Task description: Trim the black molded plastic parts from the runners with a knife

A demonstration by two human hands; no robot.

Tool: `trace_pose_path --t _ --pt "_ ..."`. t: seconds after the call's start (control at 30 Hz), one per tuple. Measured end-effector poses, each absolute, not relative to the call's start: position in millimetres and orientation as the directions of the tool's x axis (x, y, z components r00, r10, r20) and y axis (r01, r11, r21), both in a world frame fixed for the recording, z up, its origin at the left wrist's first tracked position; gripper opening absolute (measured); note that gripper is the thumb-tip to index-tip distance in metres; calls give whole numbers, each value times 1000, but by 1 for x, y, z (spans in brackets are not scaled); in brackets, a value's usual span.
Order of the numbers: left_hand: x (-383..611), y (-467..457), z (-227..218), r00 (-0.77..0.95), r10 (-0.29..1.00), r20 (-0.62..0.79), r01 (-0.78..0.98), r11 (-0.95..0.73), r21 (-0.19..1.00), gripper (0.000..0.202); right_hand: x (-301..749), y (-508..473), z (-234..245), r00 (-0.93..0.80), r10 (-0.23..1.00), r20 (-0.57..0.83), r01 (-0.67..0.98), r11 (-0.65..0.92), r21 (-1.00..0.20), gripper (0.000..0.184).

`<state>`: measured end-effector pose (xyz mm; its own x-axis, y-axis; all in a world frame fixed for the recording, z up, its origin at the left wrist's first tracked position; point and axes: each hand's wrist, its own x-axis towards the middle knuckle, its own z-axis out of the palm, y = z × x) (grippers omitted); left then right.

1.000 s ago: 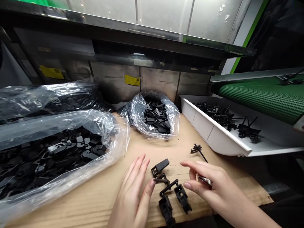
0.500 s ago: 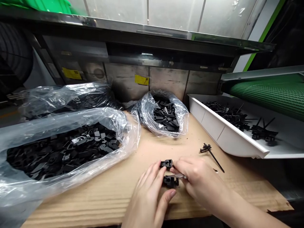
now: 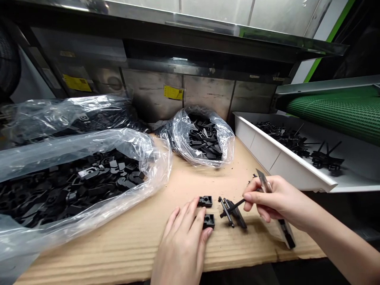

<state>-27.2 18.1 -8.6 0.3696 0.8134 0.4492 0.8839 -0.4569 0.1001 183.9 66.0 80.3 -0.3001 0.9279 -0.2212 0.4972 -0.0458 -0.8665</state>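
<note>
My left hand (image 3: 184, 237) rests on the board, its fingertips and thumb against two small black plastic blocks; the upper block (image 3: 206, 201) lies just beyond the lower block (image 3: 209, 221). Fingers partly cover both. Raised to the right, my right hand (image 3: 271, 198) is closed round the thin stem of a black plastic sprue (image 3: 233, 210), whose crossbars point toward the blocks. A utility knife (image 3: 287, 234) is also in this hand, with its blade sticking up above the fingers and its handle end below the palm.
Open clear bags of black parts stand at the left (image 3: 160, 174) and back middle (image 3: 227, 146). A white tray (image 3: 285, 162) with black sprues sits at the right, beneath a green conveyor belt (image 3: 335, 111). A metal shelf (image 3: 166, 23) crosses overhead.
My right hand has moved right, away from the blocks, and now holds a sprue along with the knife. The two blocks stay under my left fingers. The view has shifted slightly.
</note>
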Motion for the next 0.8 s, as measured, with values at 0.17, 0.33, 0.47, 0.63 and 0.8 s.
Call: trace_pose_path --t 0.17,0.33,0.47,0.63,0.8 --pt "-26 19 -9 352 808 473 888 -448 105 32 199 59 58 -249 909 -335 395 -221 -892 18" --pt "-27 21 -10 364 780 509 879 -468 88 33 212 50 53 -139 945 -294 328 -237 -915 29" --pt "-28 21 -13 375 757 535 881 -470 47 33 237 45 53 146 987 -68 367 -118 -923 48" --pt "-32 25 -17 410 722 557 876 -481 -20 36 251 49 38 274 960 55 646 -142 -750 38" --pt "-37 25 -19 456 680 574 855 -514 -70 36 250 50 27 212 972 101 892 -150 -427 17"
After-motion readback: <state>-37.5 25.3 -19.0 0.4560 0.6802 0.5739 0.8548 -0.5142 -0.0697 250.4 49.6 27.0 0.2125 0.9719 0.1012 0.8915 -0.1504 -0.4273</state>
